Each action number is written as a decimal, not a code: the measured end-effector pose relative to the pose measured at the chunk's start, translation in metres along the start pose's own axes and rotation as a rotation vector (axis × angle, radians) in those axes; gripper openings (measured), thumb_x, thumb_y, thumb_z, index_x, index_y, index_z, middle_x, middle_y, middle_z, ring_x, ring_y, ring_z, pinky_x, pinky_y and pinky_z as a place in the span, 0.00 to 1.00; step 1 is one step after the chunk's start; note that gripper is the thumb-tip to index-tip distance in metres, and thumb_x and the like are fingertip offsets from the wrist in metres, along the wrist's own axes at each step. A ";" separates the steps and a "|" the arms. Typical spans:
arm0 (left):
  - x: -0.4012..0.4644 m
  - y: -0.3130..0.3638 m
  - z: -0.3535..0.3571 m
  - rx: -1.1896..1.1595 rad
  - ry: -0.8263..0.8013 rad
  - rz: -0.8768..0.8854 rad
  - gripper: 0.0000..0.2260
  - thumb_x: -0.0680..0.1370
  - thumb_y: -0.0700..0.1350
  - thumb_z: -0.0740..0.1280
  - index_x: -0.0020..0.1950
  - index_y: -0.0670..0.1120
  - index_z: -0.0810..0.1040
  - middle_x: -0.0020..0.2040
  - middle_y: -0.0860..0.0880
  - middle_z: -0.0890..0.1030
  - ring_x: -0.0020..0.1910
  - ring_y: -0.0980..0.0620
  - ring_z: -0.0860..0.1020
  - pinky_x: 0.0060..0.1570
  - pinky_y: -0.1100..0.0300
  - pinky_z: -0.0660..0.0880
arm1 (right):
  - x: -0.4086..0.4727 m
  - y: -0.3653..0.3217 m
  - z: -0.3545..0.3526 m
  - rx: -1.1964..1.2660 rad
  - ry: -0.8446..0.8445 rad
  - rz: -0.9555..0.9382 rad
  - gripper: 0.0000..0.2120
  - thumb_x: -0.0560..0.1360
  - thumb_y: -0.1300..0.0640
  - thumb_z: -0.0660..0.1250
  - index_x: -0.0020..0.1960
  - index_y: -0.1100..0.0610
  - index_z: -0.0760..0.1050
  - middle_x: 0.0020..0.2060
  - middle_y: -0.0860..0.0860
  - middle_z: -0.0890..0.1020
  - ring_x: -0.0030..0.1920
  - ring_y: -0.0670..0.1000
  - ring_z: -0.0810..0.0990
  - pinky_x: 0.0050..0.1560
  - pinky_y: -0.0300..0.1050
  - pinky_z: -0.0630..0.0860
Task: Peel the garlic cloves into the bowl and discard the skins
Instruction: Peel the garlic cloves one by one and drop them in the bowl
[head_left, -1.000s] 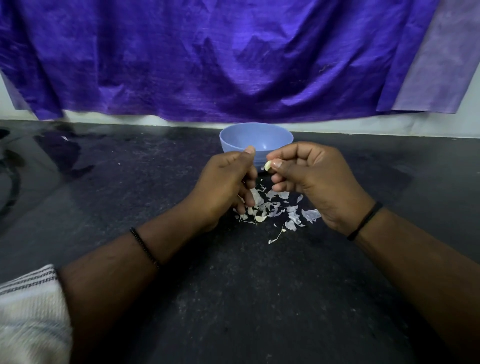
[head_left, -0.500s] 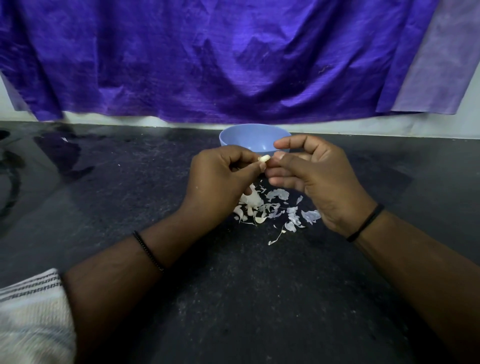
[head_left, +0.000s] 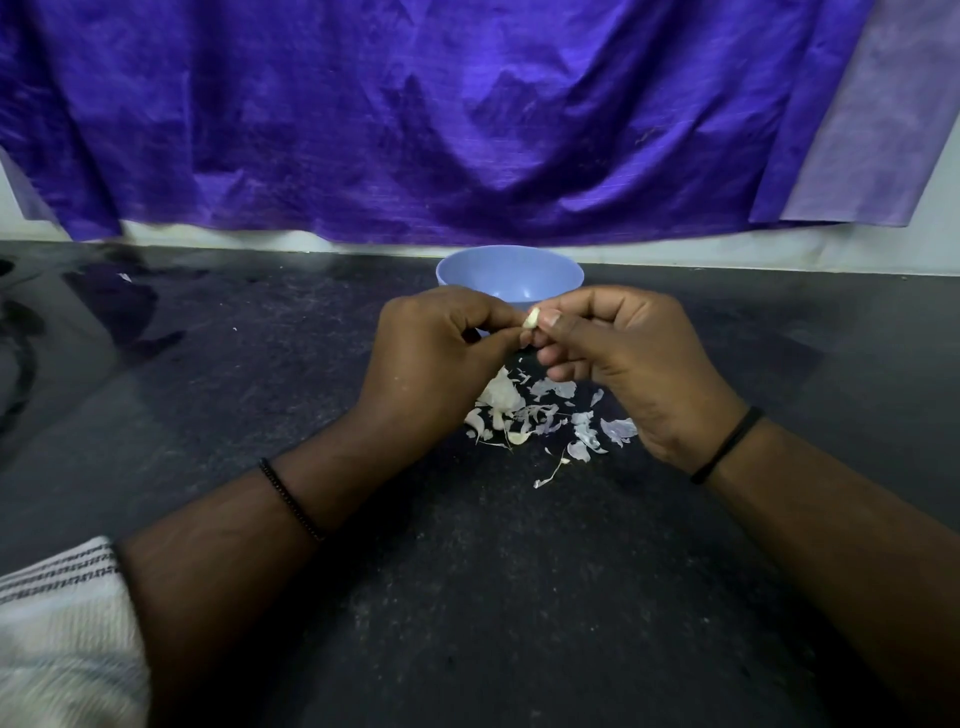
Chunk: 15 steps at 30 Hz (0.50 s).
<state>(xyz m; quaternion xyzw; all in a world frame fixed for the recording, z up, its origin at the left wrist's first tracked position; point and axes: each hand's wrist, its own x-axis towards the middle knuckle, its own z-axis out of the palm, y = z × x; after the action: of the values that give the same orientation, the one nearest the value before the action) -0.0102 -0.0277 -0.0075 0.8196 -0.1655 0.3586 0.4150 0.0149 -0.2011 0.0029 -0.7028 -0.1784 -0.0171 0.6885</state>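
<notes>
Left hand (head_left: 434, 353) and right hand (head_left: 628, 353) both pinch one clove (head_left: 532, 317) at their fingertips, bowl (head_left: 509, 273) just beyond, skins (head_left: 545, 415) on the counter (head_left: 467, 597) below

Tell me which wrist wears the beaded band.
The left wrist: its band is a string of small dark beads. The band on the right wrist is a plain smooth black cord.

Black bead bracelet (head_left: 291, 501), black wristband (head_left: 726, 445), striped white sleeve (head_left: 62, 623).
</notes>
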 end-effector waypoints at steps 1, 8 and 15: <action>0.000 0.000 0.000 -0.008 -0.005 0.002 0.04 0.74 0.42 0.77 0.48 0.49 0.87 0.41 0.56 0.85 0.33 0.56 0.81 0.36 0.58 0.79 | 0.000 -0.001 0.000 0.015 0.000 0.006 0.05 0.76 0.62 0.72 0.50 0.64 0.83 0.40 0.57 0.86 0.38 0.49 0.82 0.41 0.43 0.82; -0.001 0.006 -0.001 0.013 -0.004 0.054 0.03 0.76 0.42 0.73 0.45 0.46 0.87 0.35 0.59 0.82 0.32 0.61 0.80 0.34 0.70 0.72 | -0.002 -0.003 0.000 0.040 0.007 -0.006 0.08 0.74 0.63 0.73 0.50 0.67 0.83 0.39 0.58 0.86 0.37 0.51 0.84 0.39 0.41 0.83; 0.000 0.009 -0.003 0.021 -0.022 0.043 0.04 0.76 0.42 0.73 0.43 0.48 0.87 0.33 0.61 0.81 0.32 0.61 0.81 0.33 0.71 0.72 | -0.001 -0.002 -0.001 -0.033 -0.019 -0.098 0.05 0.73 0.65 0.74 0.49 0.63 0.84 0.38 0.54 0.87 0.38 0.50 0.84 0.41 0.41 0.83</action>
<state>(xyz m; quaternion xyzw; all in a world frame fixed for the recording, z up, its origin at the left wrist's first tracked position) -0.0166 -0.0305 -0.0013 0.8241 -0.1835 0.3602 0.3968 0.0130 -0.2023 0.0048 -0.7047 -0.2189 -0.0473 0.6733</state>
